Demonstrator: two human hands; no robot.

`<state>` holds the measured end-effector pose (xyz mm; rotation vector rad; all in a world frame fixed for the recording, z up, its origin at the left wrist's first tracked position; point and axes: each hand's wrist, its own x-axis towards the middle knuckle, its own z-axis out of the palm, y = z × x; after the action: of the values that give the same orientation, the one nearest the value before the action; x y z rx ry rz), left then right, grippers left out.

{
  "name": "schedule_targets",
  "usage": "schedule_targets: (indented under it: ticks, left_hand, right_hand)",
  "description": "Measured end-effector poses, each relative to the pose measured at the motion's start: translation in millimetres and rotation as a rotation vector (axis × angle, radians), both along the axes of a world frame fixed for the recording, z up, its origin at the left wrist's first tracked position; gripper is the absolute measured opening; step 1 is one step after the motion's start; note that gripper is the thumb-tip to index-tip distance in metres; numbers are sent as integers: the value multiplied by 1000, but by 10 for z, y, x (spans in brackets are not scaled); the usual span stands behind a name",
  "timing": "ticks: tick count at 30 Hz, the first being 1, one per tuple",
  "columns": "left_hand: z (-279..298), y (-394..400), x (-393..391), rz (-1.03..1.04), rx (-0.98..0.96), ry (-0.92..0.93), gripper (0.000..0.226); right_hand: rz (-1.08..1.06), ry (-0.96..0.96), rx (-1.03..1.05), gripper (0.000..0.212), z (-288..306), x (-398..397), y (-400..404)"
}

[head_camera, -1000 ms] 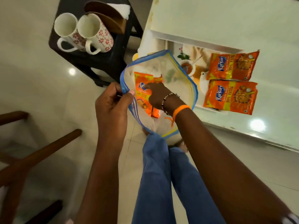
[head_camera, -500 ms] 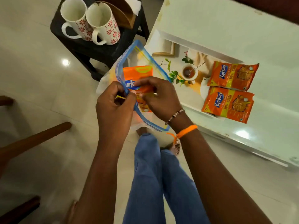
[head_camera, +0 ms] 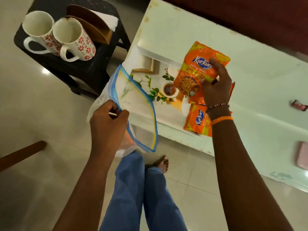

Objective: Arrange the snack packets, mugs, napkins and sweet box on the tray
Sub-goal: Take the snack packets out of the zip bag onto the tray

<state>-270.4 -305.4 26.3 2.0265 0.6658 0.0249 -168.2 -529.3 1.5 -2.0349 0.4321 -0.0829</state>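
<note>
Head view, near to far: jeans legs (head_camera: 133, 189) and a bare foot (head_camera: 162, 163) on the tiled floor. Left hand (head_camera: 108, 125) is clenched on the rim of a clear zip bag (head_camera: 133, 104) w/ blue-yellow seal strip; bag mouth hangs open, something orange shows low inside but can't tell what. Right hand (head_camera: 216, 84), w/ bead bracelet and orange band (head_camera: 222, 119) at the wrist, grasps a snack packet (head_camera: 198, 72) by its right edge, held above the tray (head_camera: 145, 64). Tray sits on the white table (head_camera: 250, 72); it is white-rimmed w/ printed leaves and a teacup picture. A second packet (head_camera: 197, 119) lies on the tray near its front edge, partly under the right wrist; another orange edge shows behind the hand, can't tell if it's a third. Far left: black stool (head_camera: 80, 65) carries two mugs (head_camera: 73, 40) side by side, touching, red flower pattern, handles toward the camera. Behind the mugs, a brown wooden holder (head_camera: 93, 25) w/ white napkins (head_camera: 108, 19).
</note>
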Motion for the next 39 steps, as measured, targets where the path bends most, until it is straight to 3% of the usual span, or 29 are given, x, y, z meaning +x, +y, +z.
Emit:
schedule_targets:
  ticks: [8, 13, 16, 19, 20, 23, 25, 29, 33, 39]
  left_hand:
    - [-133, 23, -11, -41, -41, 44, 26]
    - [-113, 32, 24, -11, -86, 52, 31]
    - [-49, 63, 10, 34, -78, 36, 24]
    - [-5, 133, -57, 95, -113, 18, 24]
    - [14, 167, -96, 122, -134, 8, 23]
    - [69, 265, -228, 179, -172, -8, 14]
    - [86, 305, -322, 168, -176, -19, 14]
    - [121, 321, -479, 130, -180, -69, 13]
    - [162, 304, -598, 80, -203, -105, 8]
    - [30, 304, -630, 18, -72, -28, 14]
  right_hand:
    - [98, 172, -50, 64, -620, 542, 17]
    - [28, 137, -138, 61, -542, 499, -24]
    - [136, 132, 249, 39, -137, 269, 313]
    - [467, 344, 640, 35, 240, -118, 790]
    - [598, 459, 641, 32, 262, -241, 957]
    - [885, 633, 218, 30, 67, -498, 1469]
    - [956, 718, -17, 35, -124, -594, 1707]
    - [1020, 882, -167, 43, -504, -780, 2083]
    - [960, 856, -206, 45, -715, -853, 2209]
    - [813, 602, 57, 21, -485, -910, 2029]
